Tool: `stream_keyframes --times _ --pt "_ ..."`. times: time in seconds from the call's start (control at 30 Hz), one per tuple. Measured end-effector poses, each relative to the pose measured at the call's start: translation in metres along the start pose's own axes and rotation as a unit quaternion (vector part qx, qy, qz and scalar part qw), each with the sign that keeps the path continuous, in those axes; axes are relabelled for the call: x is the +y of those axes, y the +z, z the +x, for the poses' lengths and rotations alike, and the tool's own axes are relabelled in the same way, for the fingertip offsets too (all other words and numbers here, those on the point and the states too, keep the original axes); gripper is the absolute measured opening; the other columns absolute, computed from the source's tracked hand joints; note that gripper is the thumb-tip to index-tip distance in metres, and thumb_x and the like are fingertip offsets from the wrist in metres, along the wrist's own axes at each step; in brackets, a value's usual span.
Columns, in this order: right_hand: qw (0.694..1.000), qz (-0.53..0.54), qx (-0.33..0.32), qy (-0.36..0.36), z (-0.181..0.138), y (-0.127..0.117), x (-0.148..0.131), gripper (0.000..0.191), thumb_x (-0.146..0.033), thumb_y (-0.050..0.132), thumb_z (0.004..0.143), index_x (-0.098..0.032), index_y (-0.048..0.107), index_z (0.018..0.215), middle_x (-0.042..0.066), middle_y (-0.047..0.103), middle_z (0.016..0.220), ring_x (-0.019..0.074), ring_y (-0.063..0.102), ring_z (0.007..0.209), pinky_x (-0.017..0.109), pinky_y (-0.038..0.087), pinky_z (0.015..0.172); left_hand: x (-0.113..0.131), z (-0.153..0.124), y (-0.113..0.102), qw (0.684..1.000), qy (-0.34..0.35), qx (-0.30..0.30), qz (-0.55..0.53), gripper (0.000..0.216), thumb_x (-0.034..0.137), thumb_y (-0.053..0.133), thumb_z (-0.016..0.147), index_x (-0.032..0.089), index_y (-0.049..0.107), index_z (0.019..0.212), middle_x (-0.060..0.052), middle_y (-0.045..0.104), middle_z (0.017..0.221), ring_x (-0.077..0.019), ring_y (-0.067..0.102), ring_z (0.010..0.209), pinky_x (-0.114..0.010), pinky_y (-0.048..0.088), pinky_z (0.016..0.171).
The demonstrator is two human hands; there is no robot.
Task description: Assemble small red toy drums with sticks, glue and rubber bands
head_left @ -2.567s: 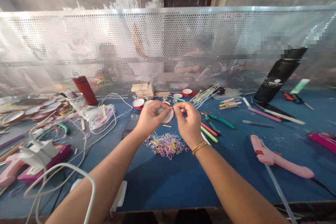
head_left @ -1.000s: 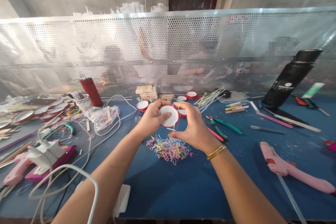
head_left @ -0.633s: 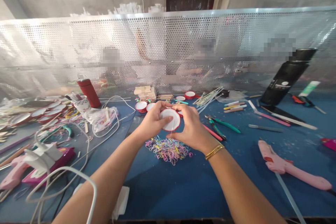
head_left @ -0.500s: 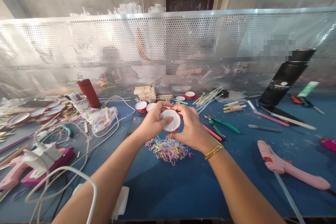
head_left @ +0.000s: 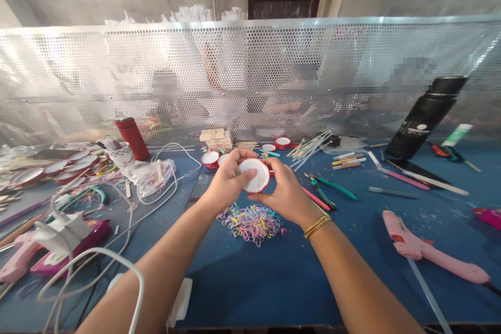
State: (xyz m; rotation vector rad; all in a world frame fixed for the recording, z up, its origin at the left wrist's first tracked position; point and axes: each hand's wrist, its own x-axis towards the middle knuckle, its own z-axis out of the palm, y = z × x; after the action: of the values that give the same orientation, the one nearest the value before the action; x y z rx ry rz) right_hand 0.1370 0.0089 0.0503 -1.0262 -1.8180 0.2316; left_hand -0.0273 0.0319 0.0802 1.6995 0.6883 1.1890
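Between both hands, above the table, is a small round red-rimmed dish (head_left: pixel 254 176) with a white inside, tilted toward me. My left hand (head_left: pixel 226 181) grips its left side, thumb lying over the white face. My right hand (head_left: pixel 287 190) is curved around the right side, with fingertips at the top and bottom of the rim. A thin strand shows faintly at the lower rim, near the right thumb. Right below the hands lies a pile of small coloured elastic bands (head_left: pixel 252 224). Similar red cups (head_left: pixel 210 159) stand just behind the left hand.
Green-handled pliers (head_left: pixel 334 187) and a pink glue gun (head_left: pixel 434 253) lie to the right, with a black bottle (head_left: pixel 426 117) behind. White cables (head_left: pixel 133 266) loop beside my left forearm. A red flask (head_left: pixel 132 138) stands back left. A perforated metal screen (head_left: pixel 242 73) borders the table; people sit behind it.
A thin band stretched across the dish's face between the right fingers has moved off the face toward the rim. The right fingers have drawn in closer, and the dish has turned slightly.
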Motion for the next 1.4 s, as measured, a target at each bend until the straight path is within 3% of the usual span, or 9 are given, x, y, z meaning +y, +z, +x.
stream_keyframes --times 0.3,0.53,0.7,0.83,1.1,1.4 --pt "0.991 0.13 0.029 0.019 0.002 0.008 0.002 0.032 -0.024 0.071 0.078 -0.024 0.059 0.107 0.005 0.07 0.106 0.0205 0.065 0.093 0.043 0.054 0.085 0.0 0.002 -0.002 0.999 0.006 0.035 -0.01 0.034 0.029 0.07 0.076 0.02 0.053 0.104 -0.004 0.065 0.091 -0.0144 0.059 0.074 -0.028 0.048 0.065" --pt "0.955 0.283 0.045 0.078 0.002 0.013 0.005 0.018 -0.024 0.068 0.078 -0.023 0.061 0.095 0.004 0.072 0.097 0.0176 0.068 0.086 0.036 0.057 0.078 -0.001 0.002 0.0 1.0 0.013 0.029 0.002 0.033 0.028 0.07 0.076 0.02 0.053 0.104 -0.004 0.063 0.092 -0.0139 0.057 0.075 -0.027 0.048 0.066" --pt "0.961 0.26 0.051 0.082 0.002 0.01 0.005 0.015 -0.022 0.067 0.079 -0.022 0.064 0.093 0.004 0.073 0.092 0.0171 0.068 0.081 0.037 0.057 0.077 -0.003 0.002 0.0 1.0 0.008 0.025 0.011 0.033 0.029 0.069 0.077 0.02 0.052 0.104 -0.004 0.063 0.092 -0.0143 0.057 0.074 -0.027 0.047 0.065" --pt "0.983 0.176 0.041 0.04 0.001 0.005 -0.001 0.023 -0.018 0.068 0.078 -0.022 0.065 0.1 0.005 0.074 0.098 0.0182 0.069 0.085 0.039 0.056 0.083 -0.003 0.003 -0.003 0.999 0.006 0.029 0.018 0.034 0.029 0.069 0.076 0.019 0.052 0.103 -0.004 0.063 0.092 -0.0139 0.056 0.075 -0.026 0.046 0.065" --pt "0.992 0.115 -0.041 0.025 0.0 -0.004 -0.002 0.052 -0.024 0.083 0.069 -0.023 0.06 0.116 0.006 0.072 0.109 0.0219 0.068 0.098 0.042 0.055 0.09 -0.003 0.002 -0.004 1.0 -0.014 0.026 -0.008 0.033 0.025 0.07 0.074 0.018 0.052 0.102 -0.001 0.061 0.085 -0.0116 0.053 0.07 -0.024 0.043 0.062" --pt "0.996 0.078 -0.04 0.0 0.001 -0.007 -0.003 0.063 -0.024 0.084 0.069 -0.025 0.056 0.125 0.007 0.07 0.117 0.0235 0.067 0.104 0.043 0.053 0.093 0.0 0.001 -0.003 0.999 -0.034 0.014 -0.034 0.032 0.023 0.07 0.076 0.017 0.052 0.101 0.0 0.059 0.081 -0.0102 0.051 0.065 -0.023 0.04 0.058"
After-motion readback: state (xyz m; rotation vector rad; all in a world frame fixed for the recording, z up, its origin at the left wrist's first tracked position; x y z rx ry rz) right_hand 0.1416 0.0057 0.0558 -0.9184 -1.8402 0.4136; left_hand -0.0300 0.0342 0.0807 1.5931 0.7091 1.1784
